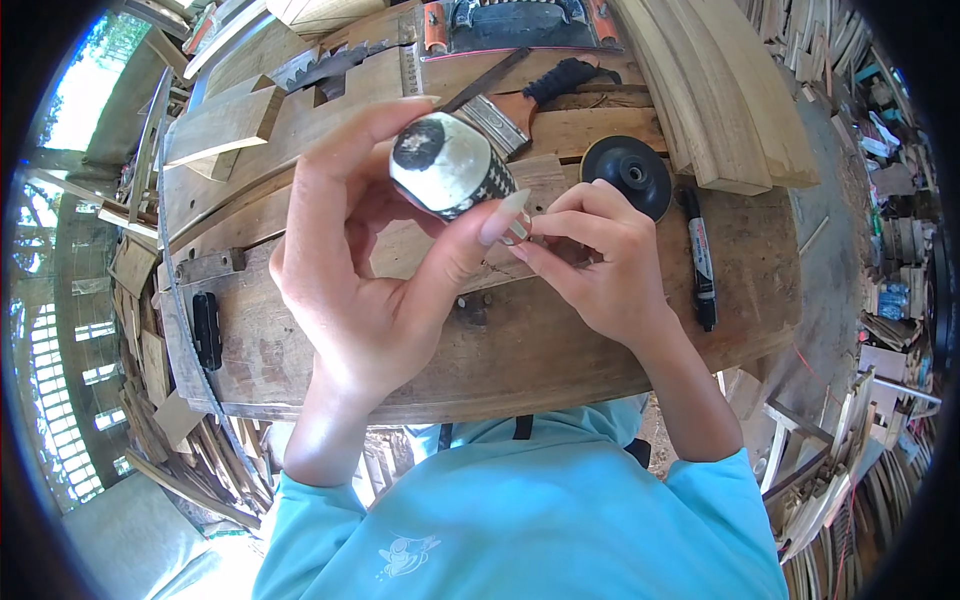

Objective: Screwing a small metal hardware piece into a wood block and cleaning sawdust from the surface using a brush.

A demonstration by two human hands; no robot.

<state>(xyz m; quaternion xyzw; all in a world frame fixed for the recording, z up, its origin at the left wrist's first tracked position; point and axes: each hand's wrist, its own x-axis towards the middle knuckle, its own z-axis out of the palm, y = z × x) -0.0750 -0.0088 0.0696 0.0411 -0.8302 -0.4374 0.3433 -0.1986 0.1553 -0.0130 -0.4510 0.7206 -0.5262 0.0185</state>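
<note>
Your left hand point(350, 275) is wrapped around a rounded, palm-sized white-and-black object with a checkered band point(455, 172), the fingers curled over its far left side and the thumb lying along its near right end. That object is held up above the middle of the bench, its white end with a black patch facing up and toward the far left. Your right hand point(612, 250) comes in from the right, and its thumb and fingertips are pinched together on a small shiny piece point(518, 232) at the object's near right end, just beside your left thumb; how much of that piece is inside the pinch you cannot tell.

Beneath both hands is a worn brown wooden bench point(540, 345). Just beyond your right hand lies a round black disc with a raised centre point(630, 172), and to the right of that hand a black-and-white marker pen point(702, 262) points away from you. Past the held object is a flat tool with a silver metal band point(497, 122). At the far right, long pale timber boards point(710, 95) lie side by side. At the far left you have a toothed grey saw blade point(335, 68) and a pale angled wood block point(225, 128); nearer on the left lies a small black oblong piece point(206, 330).
</note>
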